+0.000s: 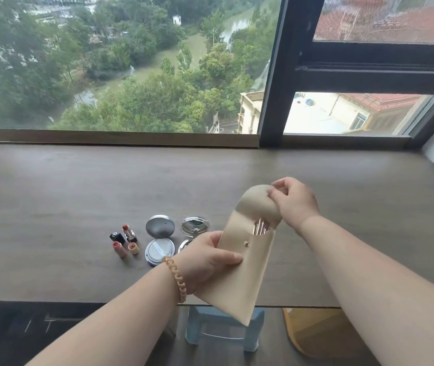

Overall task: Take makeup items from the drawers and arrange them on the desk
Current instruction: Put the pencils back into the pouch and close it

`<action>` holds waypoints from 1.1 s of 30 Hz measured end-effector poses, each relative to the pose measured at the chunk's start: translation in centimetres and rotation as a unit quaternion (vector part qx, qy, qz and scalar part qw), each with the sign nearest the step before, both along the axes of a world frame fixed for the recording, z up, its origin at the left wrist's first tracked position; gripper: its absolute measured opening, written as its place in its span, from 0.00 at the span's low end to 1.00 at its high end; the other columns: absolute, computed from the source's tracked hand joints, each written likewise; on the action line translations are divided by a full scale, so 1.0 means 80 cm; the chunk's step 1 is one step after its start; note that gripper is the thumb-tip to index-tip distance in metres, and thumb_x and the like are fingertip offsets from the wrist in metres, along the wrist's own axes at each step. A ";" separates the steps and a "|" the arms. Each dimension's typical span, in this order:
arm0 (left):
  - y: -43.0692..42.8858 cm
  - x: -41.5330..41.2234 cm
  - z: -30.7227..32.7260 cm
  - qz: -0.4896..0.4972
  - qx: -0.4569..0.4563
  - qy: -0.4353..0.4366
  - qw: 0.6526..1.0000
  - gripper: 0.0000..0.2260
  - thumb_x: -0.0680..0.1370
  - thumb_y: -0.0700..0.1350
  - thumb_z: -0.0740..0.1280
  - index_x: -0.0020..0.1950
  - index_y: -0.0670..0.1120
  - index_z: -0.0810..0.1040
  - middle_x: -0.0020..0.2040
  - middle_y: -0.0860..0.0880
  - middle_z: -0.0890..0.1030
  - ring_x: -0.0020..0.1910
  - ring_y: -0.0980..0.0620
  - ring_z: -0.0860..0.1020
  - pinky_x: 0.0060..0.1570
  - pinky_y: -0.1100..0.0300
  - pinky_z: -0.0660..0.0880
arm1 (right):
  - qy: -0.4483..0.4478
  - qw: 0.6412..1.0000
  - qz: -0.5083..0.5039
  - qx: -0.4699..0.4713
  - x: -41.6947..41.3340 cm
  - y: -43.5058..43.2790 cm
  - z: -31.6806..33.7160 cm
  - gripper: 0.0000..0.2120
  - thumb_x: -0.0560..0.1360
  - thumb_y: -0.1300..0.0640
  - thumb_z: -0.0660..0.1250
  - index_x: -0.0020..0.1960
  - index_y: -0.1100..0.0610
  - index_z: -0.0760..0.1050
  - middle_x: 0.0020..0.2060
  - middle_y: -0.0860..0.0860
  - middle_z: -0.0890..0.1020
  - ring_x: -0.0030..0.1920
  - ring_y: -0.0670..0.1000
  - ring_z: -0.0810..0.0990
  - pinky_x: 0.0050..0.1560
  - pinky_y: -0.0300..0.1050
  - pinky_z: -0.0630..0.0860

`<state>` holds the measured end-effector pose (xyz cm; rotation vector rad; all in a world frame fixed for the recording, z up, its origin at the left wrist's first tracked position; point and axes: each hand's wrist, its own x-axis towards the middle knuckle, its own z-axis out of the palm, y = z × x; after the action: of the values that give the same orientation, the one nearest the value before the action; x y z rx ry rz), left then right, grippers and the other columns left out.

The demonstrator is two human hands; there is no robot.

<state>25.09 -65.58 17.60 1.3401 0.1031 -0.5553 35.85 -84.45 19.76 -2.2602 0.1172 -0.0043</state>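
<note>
Gripping beige pouch midway, left hand; right hand pinching its lifted flap.

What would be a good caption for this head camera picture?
Left hand holds a beige pouch while right hand lifts its flap, beside lipsticks and compacts.

The table is a long, dark wood-grain surface running along the window sill. A cluster of makeup items lies left of centre near the front edge. An open lipstick stands beside its black cap. Two smaller pink lipsticks lie just in front. To their right rests an open silver cushion compact, then a second open compact, partly hidden.
</note>
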 end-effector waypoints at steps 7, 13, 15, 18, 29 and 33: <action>0.032 -0.004 0.010 -0.015 -0.048 -0.023 0.998 0.13 0.66 0.37 0.70 0.50 0.43 0.80 0.42 0.46 0.83 0.38 0.50 0.81 0.40 0.58 0.79 | -0.063 0.981 0.111 -0.146 -0.031 0.022 0.006 0.07 0.72 0.55 0.70 0.50 0.49 0.80 0.46 0.49 0.78 0.51 0.52 0.76 0.55 0.47 0.72; 0.043 -0.005 0.001 -0.008 -0.049 -0.046 0.998 0.12 0.66 0.37 0.70 0.49 0.42 0.80 0.42 0.47 0.84 0.39 0.51 0.81 0.41 0.58 0.79 | 0.096 0.973 0.188 0.099 -0.055 0.033 0.038 0.13 0.74 0.66 0.57 0.43 0.58 0.80 0.36 0.49 0.80 0.33 0.45 0.72 0.38 0.37 0.70; 0.043 -0.005 -0.003 -0.014 -0.041 -0.058 0.997 0.12 0.66 0.36 0.70 0.49 0.42 0.80 0.41 0.48 0.84 0.38 0.52 0.82 0.39 0.60 0.79 | 0.107 0.968 0.211 0.087 -0.057 0.031 0.043 0.10 0.71 0.60 0.59 0.41 0.56 0.80 0.34 0.48 0.79 0.33 0.45 0.71 0.37 0.37 0.69; 0.041 -0.006 -0.005 -0.040 0.011 -0.086 0.995 0.11 0.66 0.38 0.71 0.48 0.44 0.80 0.40 0.50 0.83 0.39 0.54 0.81 0.41 0.60 0.78 | 0.122 0.954 0.274 -0.017 -0.059 0.028 0.050 0.04 0.71 0.53 0.69 0.42 0.54 0.79 0.36 0.47 0.81 0.36 0.44 0.76 0.40 0.40 0.74; 0.023 0.011 0.029 -0.130 0.257 -0.221 0.932 0.10 0.68 0.45 0.66 0.45 0.41 0.78 0.37 0.52 0.76 0.36 0.57 0.74 0.38 0.60 0.72 | 0.146 0.888 0.394 -0.187 -0.050 0.011 0.073 0.04 0.71 0.54 0.72 0.40 0.52 0.78 0.35 0.51 0.81 0.35 0.46 0.77 0.42 0.46 0.77; 0.009 0.016 0.034 -0.112 0.253 -0.216 0.936 0.08 0.70 0.39 0.66 0.47 0.39 0.79 0.37 0.51 0.76 0.36 0.58 0.74 0.38 0.64 0.72 | 0.155 0.884 0.403 -0.176 -0.040 -0.004 0.083 0.02 0.71 0.56 0.72 0.42 0.54 0.80 0.35 0.51 0.82 0.35 0.46 0.79 0.42 0.43 0.77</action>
<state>26.38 -64.89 20.28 1.9675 -0.2908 -0.4231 32.63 -84.78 26.36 -2.4844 -0.7149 0.8401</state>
